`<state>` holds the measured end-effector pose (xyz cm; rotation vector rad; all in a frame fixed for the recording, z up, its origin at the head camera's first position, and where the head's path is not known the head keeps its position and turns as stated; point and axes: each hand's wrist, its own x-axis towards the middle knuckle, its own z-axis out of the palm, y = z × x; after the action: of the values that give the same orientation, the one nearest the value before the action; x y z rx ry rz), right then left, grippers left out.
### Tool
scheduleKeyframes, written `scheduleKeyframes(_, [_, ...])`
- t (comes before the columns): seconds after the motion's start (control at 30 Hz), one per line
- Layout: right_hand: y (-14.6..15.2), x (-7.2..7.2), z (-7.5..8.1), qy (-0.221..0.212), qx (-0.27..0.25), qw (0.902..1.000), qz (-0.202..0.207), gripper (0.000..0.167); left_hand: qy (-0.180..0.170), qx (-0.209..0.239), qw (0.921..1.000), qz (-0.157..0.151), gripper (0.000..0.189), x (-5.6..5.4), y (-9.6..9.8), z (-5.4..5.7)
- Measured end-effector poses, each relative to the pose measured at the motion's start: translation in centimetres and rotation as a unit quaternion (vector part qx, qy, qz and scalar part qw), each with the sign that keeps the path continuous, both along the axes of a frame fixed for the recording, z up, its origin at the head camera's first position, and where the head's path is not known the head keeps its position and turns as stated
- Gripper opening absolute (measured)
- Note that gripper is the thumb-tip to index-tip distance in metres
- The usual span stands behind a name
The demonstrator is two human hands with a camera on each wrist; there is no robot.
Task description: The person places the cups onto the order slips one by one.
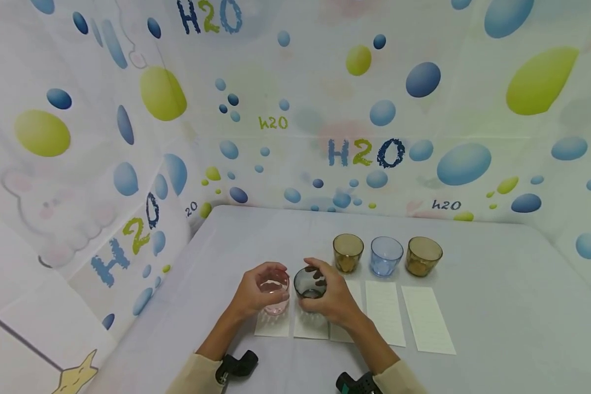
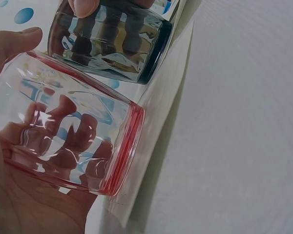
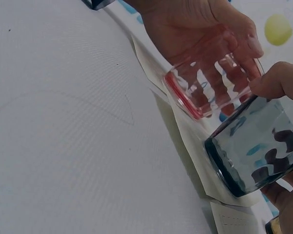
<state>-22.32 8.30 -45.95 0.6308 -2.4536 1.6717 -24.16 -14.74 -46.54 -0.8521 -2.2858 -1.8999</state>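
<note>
In the head view, my left hand (image 1: 253, 293) grips a clear pink glass (image 1: 276, 303), its fingers and thumb curled round the sides. Just right of it, my right hand (image 1: 339, 302) holds a dark grey glass (image 1: 307, 285) in the same way. Both glasses are upright over the two leftmost paper cards; in the left wrist view the pink glass (image 2: 71, 126) has its base at or close to the card (image 2: 156, 131). The grey glass (image 3: 256, 146) is right beside the pink glass (image 3: 205, 80) in the right wrist view. Whether they touch each other I cannot tell.
Behind and to the right stand an amber glass (image 1: 347, 254), a blue glass (image 1: 386, 257) and another amber glass (image 1: 423, 257) in a row. Several pale cards, among them the rightmost card (image 1: 427, 320), lie on the white tablecloth (image 1: 512, 306). A patterned curtain (image 1: 295, 71) hangs behind.
</note>
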Motion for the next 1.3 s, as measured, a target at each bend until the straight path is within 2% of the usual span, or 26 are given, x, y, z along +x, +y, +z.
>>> scheduleKeyframes(0.23, [0.2,-0.2,0.3,0.014,0.017,0.9998,-0.001,0.089,0.004,0.002,1.0000,-0.002,0.051,-0.1,0.0,0.0])
scheduleKeyframes(0.53, [0.3,-0.1,0.9,0.019,0.038,0.9989,0.018,0.101,-0.007,0.007,1.0000,0.002,0.051,0.0,-0.1,0.0])
scheduleKeyframes(0.87, [1.5,0.0,2.8,0.066,-0.022,0.9968,0.040,0.082,-0.012,-0.002,0.9999,0.007,0.051,0.0,0.0,0.3])
scheduleKeyframes(1.07, [2.1,0.0,4.0,0.089,-0.044,0.9948,0.023,0.073,-0.009,-0.003,0.9999,0.006,0.052,-0.1,-0.2,0.4])
scheduleKeyframes(1.3, [2.9,0.1,4.1,0.100,-0.089,0.9909,-0.013,0.067,-0.003,-0.007,1.0000,0.003,0.051,0.1,-0.2,-0.1])
